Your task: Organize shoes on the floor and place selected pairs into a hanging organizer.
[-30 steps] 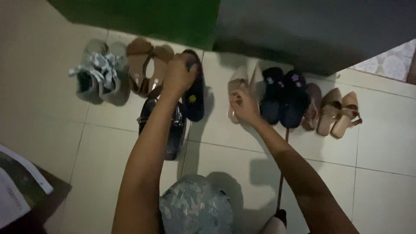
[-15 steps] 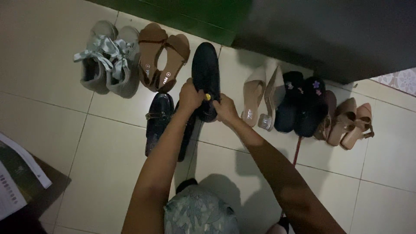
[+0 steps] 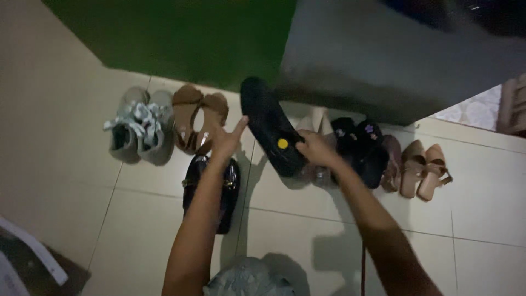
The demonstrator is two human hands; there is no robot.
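Black shoe (image 3: 271, 133) at centre frame, lifted off floor, sole up with yellow dot, toe tilted to upper left. Right hand (image 3: 315, 149) grips its heel end, fingers clamped on it. Left hand (image 3: 226, 140) just left of shoe, fingers spread, fingertips touching its edge. Glossy black pair (image 3: 211, 189) below left hand. Grey sneakers (image 3: 137, 131), brown sandals (image 3: 198, 116) at left; tan heels (image 3: 424, 170) at right on tile floor (image 3: 482, 208).

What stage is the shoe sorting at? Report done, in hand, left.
Done: grey sneakers, brown sandals and tan heels sit paired along the wall. In hand: the right hand lifts one black shoe, left hand open beside it. Left: the glossy black loafers lie outside the row.
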